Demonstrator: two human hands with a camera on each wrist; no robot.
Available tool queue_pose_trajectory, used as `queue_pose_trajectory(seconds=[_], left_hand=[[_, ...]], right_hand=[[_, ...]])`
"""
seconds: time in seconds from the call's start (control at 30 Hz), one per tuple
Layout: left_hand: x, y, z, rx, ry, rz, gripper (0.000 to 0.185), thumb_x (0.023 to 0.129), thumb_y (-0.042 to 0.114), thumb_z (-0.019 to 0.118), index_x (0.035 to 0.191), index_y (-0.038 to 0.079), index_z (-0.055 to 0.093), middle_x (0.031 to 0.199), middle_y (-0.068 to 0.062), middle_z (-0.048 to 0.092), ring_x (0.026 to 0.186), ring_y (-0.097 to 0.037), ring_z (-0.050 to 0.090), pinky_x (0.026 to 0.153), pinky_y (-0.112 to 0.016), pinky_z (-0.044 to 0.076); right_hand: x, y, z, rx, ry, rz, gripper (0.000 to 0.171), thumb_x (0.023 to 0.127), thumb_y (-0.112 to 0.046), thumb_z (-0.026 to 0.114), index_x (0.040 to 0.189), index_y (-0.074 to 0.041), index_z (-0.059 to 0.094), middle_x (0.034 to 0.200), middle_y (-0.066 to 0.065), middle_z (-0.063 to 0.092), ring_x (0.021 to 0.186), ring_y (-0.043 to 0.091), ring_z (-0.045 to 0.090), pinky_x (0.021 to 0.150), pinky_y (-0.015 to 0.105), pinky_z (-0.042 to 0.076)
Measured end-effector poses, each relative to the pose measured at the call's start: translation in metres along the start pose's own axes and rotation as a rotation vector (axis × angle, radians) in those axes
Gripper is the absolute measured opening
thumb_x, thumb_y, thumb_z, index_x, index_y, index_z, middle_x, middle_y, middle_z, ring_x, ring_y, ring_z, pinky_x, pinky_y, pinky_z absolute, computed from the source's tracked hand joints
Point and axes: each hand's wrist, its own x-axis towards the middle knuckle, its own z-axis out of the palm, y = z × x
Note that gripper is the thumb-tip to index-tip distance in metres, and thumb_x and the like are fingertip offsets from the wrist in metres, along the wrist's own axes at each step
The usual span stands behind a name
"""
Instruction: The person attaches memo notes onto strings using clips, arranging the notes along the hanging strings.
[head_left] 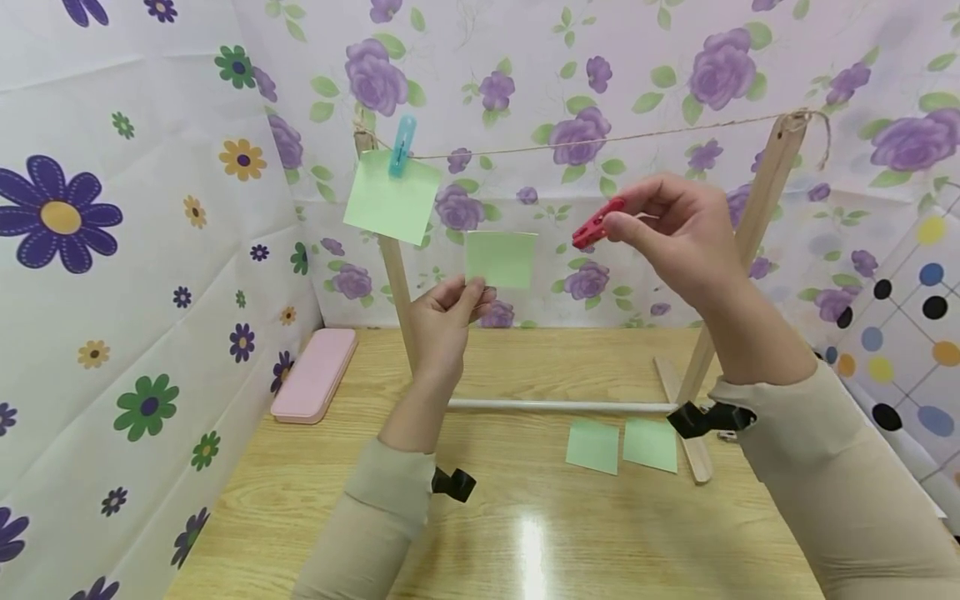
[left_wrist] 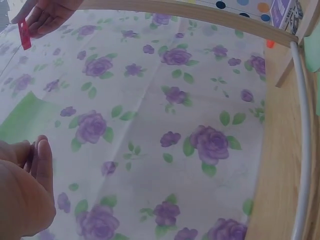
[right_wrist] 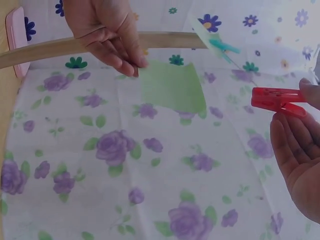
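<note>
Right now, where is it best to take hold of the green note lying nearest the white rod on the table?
Probably by the near edge of the left note, coming from the front: it lies flat, apart from its neighbour note, and the rod blocks its far side.

The string [head_left: 600, 140] runs bare from the blue clothespin [head_left: 402, 145] at 10 o'clock to the right post [head_left: 757, 217] at 2 o'clock, giving open room. Below, the left post [head_left: 396, 283] and white crossbar [head_left: 562, 406] bar the way toward 6 o'clock.
</note>
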Motion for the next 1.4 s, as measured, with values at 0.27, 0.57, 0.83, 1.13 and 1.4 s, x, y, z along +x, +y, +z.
queue_pose_trajectory(seconds=[0.27,0.57,0.83,1.13,1.4], left_hand=[[0.007,0.011,0.01,-0.069,0.013,0.019,0.034,0.081,0.021,0.073,0.103,-0.003,0.066,0.091,-0.019,0.07,0.078,-0.02,0.07,0.076,-0.032,0.058],[0.011,0.016,0.017,-0.081,0.04,0.038,0.031,0.08,0.02,0.074,0.1,-0.002,0.068,0.086,-0.015,0.07,0.076,-0.022,0.07,0.072,-0.031,0.059],[0.018,0.021,0.017,-0.112,0.039,0.061,0.032,0.08,0.02,0.074,0.102,-0.001,0.068,0.089,-0.018,0.069,0.075,-0.019,0.07,0.073,-0.031,0.059],[0.023,0.022,0.018,-0.118,0.051,0.049,0.035,0.078,0.021,0.076,0.102,-0.002,0.067,0.092,-0.022,0.068,0.077,-0.022,0.07,0.073,-0.032,0.059],[0.024,0.024,0.021,-0.146,0.038,0.076,0.031,0.079,0.017,0.075,0.101,-0.004,0.067,0.087,-0.019,0.07,0.074,-0.021,0.071,0.07,-0.03,0.06]], right_hand=[[0.026,-0.014,0.016,-0.097,-0.047,-0.104,0.009,0.08,0.009,0.067,0.087,0.012,0.062,0.083,0.015,0.066,0.068,0.022,0.064,0.068,0.023,0.058],[0.053,-0.026,0.027,-0.273,-0.033,-0.181,0.008,0.082,0.004,0.069,0.086,0.008,0.064,0.083,0.011,0.066,0.07,0.019,0.064,0.06,0.019,0.055],[0.08,-0.041,0.043,-0.411,-0.071,-0.244,0.009,0.084,-0.002,0.069,0.085,0.006,0.065,0.082,0.01,0.068,0.073,0.016,0.065,0.063,0.02,0.056],[0.102,-0.046,0.06,-0.664,-0.146,-0.148,0.019,0.088,-0.019,0.066,0.088,0.0,0.068,0.083,0.002,0.069,0.063,0.008,0.059,0.055,0.02,0.046],[0.115,-0.039,0.058,-0.763,-0.199,-0.046,0.025,0.087,-0.032,0.066,0.085,-0.007,0.069,0.082,-0.002,0.066,0.063,0.013,0.053,0.057,0.022,0.043]])
